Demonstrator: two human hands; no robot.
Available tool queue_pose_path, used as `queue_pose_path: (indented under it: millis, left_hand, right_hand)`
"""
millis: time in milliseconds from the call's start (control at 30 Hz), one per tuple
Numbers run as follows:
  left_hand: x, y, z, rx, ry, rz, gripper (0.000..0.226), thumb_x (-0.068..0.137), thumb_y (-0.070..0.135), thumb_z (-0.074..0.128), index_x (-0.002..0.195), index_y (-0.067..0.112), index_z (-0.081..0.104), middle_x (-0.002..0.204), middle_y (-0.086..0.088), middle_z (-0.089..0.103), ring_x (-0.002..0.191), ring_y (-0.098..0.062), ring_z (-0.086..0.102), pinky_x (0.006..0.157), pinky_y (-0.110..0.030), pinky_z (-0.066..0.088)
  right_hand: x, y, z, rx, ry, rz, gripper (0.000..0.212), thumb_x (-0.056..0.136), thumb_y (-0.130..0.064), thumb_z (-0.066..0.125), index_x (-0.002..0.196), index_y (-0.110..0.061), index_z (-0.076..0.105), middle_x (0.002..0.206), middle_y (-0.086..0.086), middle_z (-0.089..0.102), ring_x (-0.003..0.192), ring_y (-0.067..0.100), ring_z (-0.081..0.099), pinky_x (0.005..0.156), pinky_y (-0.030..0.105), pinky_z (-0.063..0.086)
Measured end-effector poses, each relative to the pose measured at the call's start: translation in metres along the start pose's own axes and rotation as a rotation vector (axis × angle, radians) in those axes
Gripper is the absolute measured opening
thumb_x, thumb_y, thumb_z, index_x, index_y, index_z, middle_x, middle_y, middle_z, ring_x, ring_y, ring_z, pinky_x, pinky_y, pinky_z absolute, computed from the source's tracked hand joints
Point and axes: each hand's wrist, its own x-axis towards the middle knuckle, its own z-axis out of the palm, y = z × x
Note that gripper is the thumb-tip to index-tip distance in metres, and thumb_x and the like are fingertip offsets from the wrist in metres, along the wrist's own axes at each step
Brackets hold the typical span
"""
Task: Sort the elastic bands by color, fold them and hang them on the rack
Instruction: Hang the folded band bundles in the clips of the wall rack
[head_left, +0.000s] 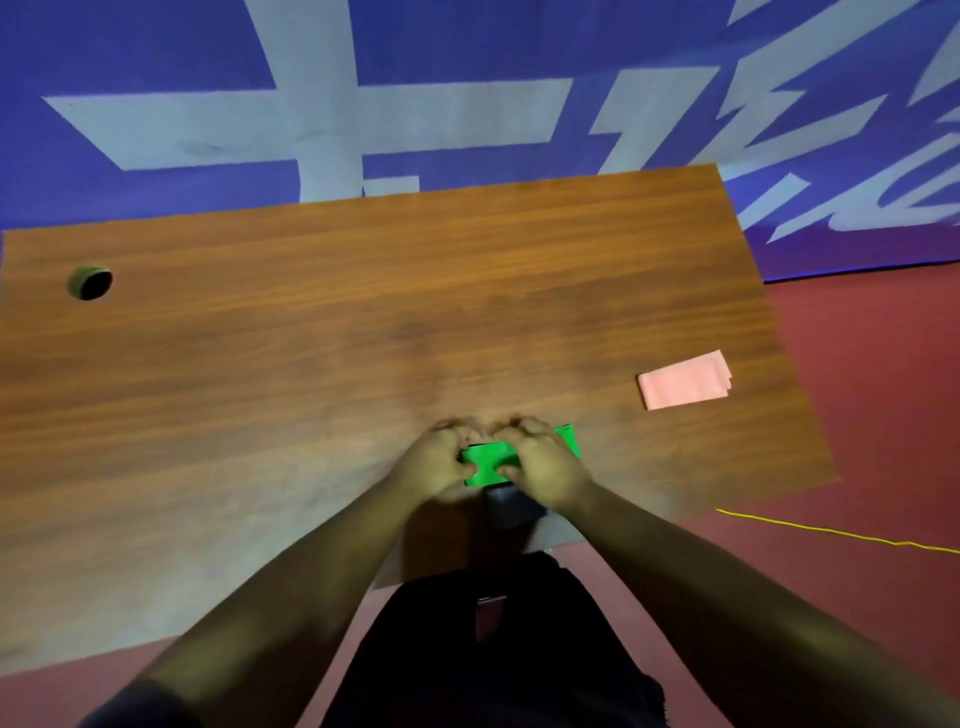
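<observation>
A green elastic band lies bunched near the front edge of the wooden table. My left hand grips its left end with curled fingers. My right hand grips its right part, and a green corner sticks out past it at the right. A pink elastic band lies folded flat on the table's right side, apart from both hands. No rack is in view.
A round cable hole sits in the table's far left. A dark object lies under my hands at the table's front edge. A thin yellow cord runs over the red floor at the right. A blue banner hangs behind.
</observation>
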Motion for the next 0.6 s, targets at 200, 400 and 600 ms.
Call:
queue_pose_path:
  millis: [200, 400, 600]
  left_hand:
    - [0.007, -0.017, 0.020, 0.043, 0.061, -0.019, 0.053, 0.069, 0.008, 0.075, 0.120, 0.005, 0.061, 0.121, -0.014, 0.050, 0.116, -0.027, 0.050, 0.102, -0.024, 0.037]
    - [0.006, -0.020, 0.024, 0.026, 0.133, 0.039, 0.038, 0.067, 0.008, 0.073, 0.102, 0.016, 0.063, 0.101, -0.003, 0.043, 0.098, -0.024, 0.050, 0.090, -0.028, 0.042]
    - [0.011, -0.024, 0.027, 0.012, 0.161, 0.024, 0.028, 0.072, 0.007, 0.075, 0.098, 0.013, 0.067, 0.101, -0.001, 0.047, 0.104, -0.028, 0.053, 0.094, -0.032, 0.044]
  right_hand:
    - [0.007, 0.006, 0.019, -0.061, 0.028, -0.013, 0.060, 0.076, -0.025, 0.069, 0.135, -0.023, 0.055, 0.131, 0.010, 0.048, 0.129, 0.031, 0.039, 0.107, 0.036, 0.034]
    - [0.007, 0.011, 0.024, -0.089, 0.084, -0.047, 0.058, 0.074, -0.019, 0.068, 0.131, -0.022, 0.058, 0.121, 0.012, 0.050, 0.120, 0.033, 0.043, 0.099, 0.038, 0.036]
    - [0.010, 0.013, 0.028, -0.077, 0.109, -0.074, 0.058, 0.069, -0.019, 0.071, 0.126, -0.028, 0.062, 0.114, 0.010, 0.050, 0.113, 0.033, 0.046, 0.096, 0.042, 0.041]
